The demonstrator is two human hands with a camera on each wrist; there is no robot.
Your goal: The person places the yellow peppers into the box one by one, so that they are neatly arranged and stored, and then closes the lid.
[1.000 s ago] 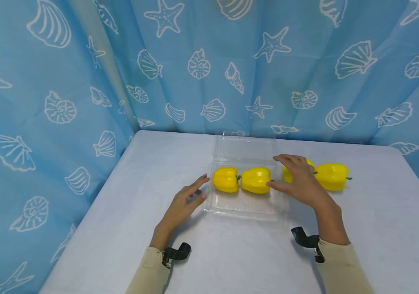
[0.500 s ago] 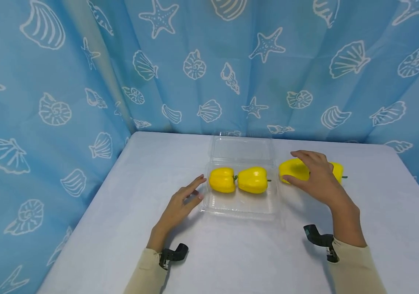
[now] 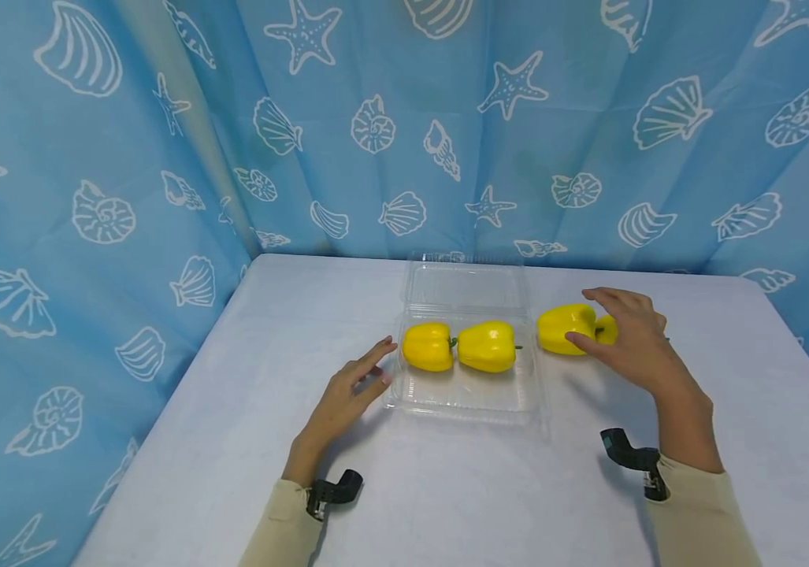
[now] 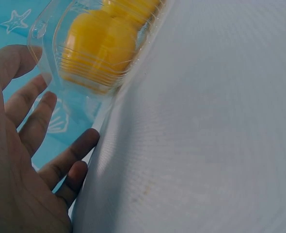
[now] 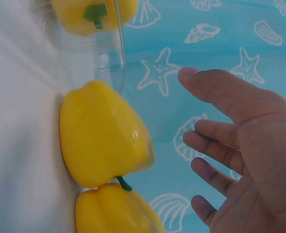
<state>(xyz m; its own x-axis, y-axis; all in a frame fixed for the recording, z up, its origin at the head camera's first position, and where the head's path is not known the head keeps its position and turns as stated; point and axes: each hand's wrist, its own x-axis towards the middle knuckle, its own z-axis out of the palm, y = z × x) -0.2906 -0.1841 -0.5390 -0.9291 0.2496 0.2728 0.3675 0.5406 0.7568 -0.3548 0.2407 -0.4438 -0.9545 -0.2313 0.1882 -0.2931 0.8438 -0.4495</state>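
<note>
In the head view a clear plastic clamshell box [image 3: 468, 400] lies with its lid [image 3: 466, 285] folded back. A yellow bell pepper [image 3: 428, 347] and a second yellow pepper [image 3: 487, 347] sit side by side in it. My left hand [image 3: 336, 400] is at the box's left side, fingers spread; the left wrist view shows its thumb and a fingertip against the clear wall. Right of the box, a third yellow pepper [image 3: 565, 329] and another yellow pepper [image 3: 606, 330], partly hidden, lie on the table. Above these two hovers my right hand [image 3: 634, 340], fingers apart, holding nothing.
A white-covered table [image 3: 447, 488] bears everything. Behind it and along its left side hangs a blue curtain [image 3: 347, 71] with white shell and starfish prints. A black wrist mount [image 3: 336, 490] is strapped to the left arm, a similar mount [image 3: 631, 453] to the right.
My right hand has moved rightward, from the box's right side to over the loose peppers. The left hand has stayed by the box. The view has shifted slightly.
</note>
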